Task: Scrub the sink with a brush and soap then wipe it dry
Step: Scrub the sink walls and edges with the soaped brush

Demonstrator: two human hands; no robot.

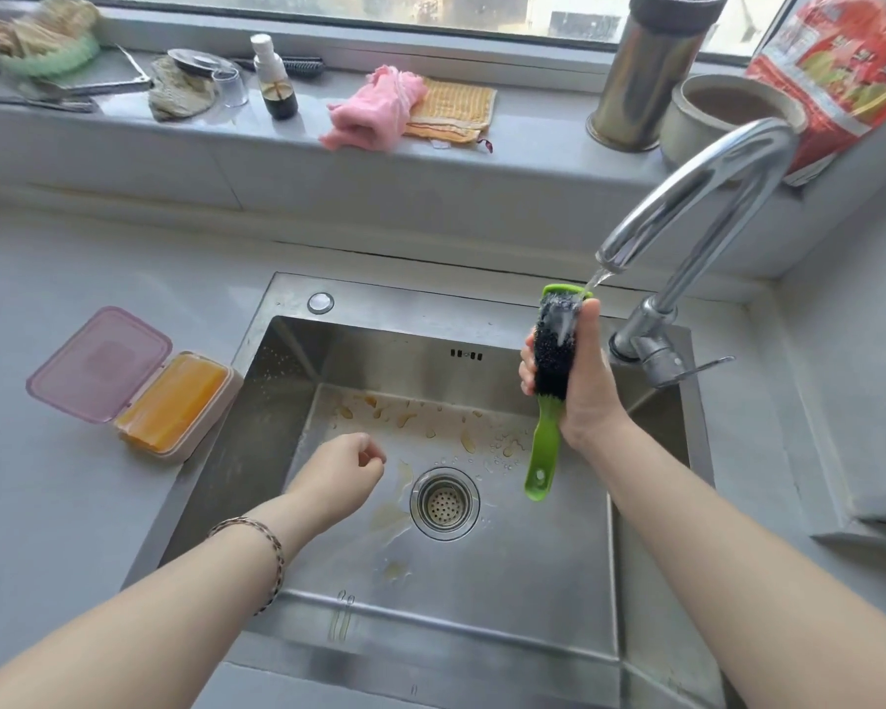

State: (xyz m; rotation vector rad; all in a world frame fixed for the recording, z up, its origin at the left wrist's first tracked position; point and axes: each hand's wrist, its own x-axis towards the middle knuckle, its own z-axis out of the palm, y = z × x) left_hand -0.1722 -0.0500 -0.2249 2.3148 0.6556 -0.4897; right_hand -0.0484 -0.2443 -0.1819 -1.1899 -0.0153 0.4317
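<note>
My right hand (584, 386) grips a green-handled brush (543, 452) with black bristles, held upright under the faucet spout (696, 197). A thin stream of water hits the bristles. My left hand (344, 470) hovers over the sink floor as a loose fist with nothing in it. The steel sink (287, 381) has yellowish stains and droplets around the drain strainer (444, 504). An orange soap bar (175, 399) lies in an open pink-lidded box on the counter left of the sink. A pink cloth (374, 107) and an orange-striped cloth (453, 112) lie on the windowsill.
The faucet base and lever (655, 350) stand at the sink's right back corner. The windowsill holds a small dark bottle (276, 79), a glass, a steel canister (645, 74), a ceramic pot (722, 115), a red bag and utensils at the left. Grey counter surrounds the sink.
</note>
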